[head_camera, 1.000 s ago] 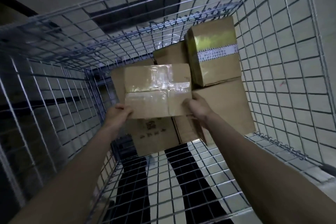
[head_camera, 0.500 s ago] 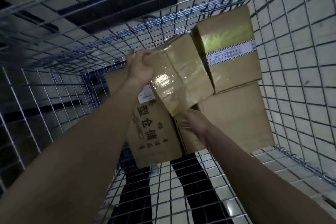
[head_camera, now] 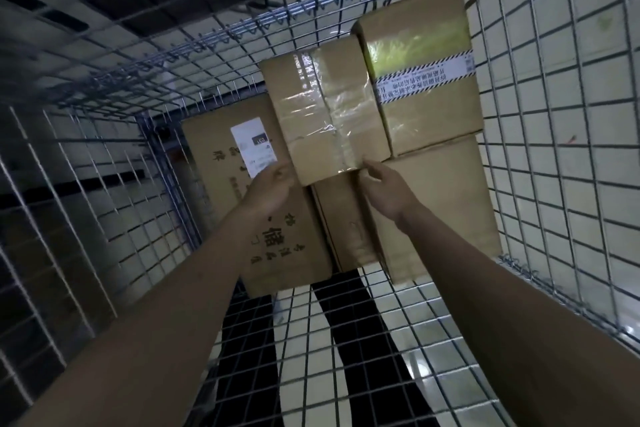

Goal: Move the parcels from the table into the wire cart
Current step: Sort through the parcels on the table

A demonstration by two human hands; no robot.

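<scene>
Seating now: the taped parcel (head_camera: 329, 114) lies flat on the stack inside the wire cart (head_camera: 554, 184), tight against the yellow-taped box (head_camera: 422, 80).
Changed: half a second ago it was tilted, with the left hand over its top edge; a second ago both hands carried it by its sides above the boxes. It has since swung round and settled.
Left hand (head_camera: 268, 189): at the near left corner of the taped parcel, fingers loosely curled; whether they touch it I cannot tell.
Right hand (head_camera: 386, 187): at the near edge, fingers bent and tips on or just at the cardboard, not plainly pinching.
Underneath: a narrow box (head_camera: 343, 229) and the large box (head_camera: 446, 204) on the right.
Beside: the printed carton (head_camera: 242, 184) with a white label.
Meaning: this parcel looks delivered; hands can likely let go and return for the next one.
</scene>
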